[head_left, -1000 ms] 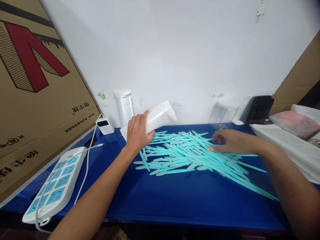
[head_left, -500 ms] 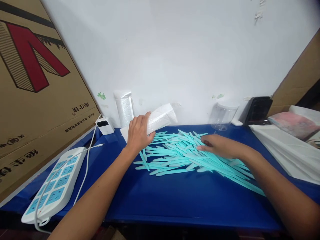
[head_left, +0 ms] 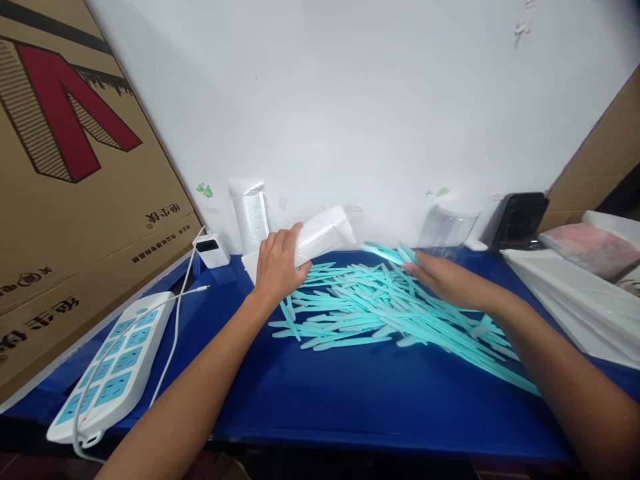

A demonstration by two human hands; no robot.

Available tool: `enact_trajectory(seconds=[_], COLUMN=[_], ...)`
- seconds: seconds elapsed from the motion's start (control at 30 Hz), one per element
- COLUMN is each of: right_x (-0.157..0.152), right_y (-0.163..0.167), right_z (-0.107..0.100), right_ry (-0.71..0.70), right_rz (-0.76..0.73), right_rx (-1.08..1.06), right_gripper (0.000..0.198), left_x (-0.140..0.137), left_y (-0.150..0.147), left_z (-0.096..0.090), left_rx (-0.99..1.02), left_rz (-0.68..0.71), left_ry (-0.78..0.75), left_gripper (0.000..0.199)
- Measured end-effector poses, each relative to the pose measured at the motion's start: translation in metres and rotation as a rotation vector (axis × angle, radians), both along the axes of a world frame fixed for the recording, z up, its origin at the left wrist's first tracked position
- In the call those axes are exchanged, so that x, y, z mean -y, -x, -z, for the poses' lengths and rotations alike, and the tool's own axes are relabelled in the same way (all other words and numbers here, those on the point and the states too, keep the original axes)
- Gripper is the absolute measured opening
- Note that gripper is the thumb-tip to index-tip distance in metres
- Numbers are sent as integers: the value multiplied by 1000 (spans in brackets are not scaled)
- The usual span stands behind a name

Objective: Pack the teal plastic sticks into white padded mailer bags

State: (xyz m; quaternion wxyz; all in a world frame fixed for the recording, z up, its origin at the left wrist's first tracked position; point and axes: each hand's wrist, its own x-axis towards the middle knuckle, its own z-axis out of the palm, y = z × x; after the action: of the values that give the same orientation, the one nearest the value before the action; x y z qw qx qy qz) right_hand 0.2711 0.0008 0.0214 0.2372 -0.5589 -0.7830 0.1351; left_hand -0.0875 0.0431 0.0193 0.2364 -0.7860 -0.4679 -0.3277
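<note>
My left hand [head_left: 281,262] is closed round a white bubble-wrap pouch [head_left: 325,235], which sticks out to the right above the pile. Its contents, if any, are hidden. In my right hand [head_left: 440,275] a few slim turquoise knife-shaped sticks [head_left: 383,251] are gripped, raised over the pile's far right side with their ends pointing left. Below both hands spreads a loose pile of the same turquoise sticks [head_left: 345,327], lying mostly sideways across one another on the blue table [head_left: 310,393]. Pale, translucent sections show on many of them.
Another bubble-wrap pouch [head_left: 251,217] leans on the wall. A white power strip [head_left: 113,367] with cables and a small white device [head_left: 212,251] lie left, beside a big carton [head_left: 100,213]. A clear jar [head_left: 450,230], a black stand [head_left: 520,220] and white bags [head_left: 565,300] are right.
My right hand has lifted a few turquoise sticks up off the pile, where its fingers were before. My left hand keeps the pouch in nearly the same spot.
</note>
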Motion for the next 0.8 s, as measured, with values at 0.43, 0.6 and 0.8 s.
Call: enact_trajectory(seconds=[0.43, 0.6, 0.8], right_x=[8, 13, 18], right_y=[-1, 5, 14], right_z=[-21, -24, -25], right_ry=[-71, -2, -6], right_rz=[-27, -125, -202], right_rx=[-63, -107, -138], right_gripper=[47, 43, 49], left_x=[-5, -4, 0], left_y=[8, 8, 2], left_z=[-1, 0, 0], left_rx=[15, 17, -16], left_rz=[227, 280, 325], left_ry=[246, 312, 330], left_gripper=[75, 77, 80])
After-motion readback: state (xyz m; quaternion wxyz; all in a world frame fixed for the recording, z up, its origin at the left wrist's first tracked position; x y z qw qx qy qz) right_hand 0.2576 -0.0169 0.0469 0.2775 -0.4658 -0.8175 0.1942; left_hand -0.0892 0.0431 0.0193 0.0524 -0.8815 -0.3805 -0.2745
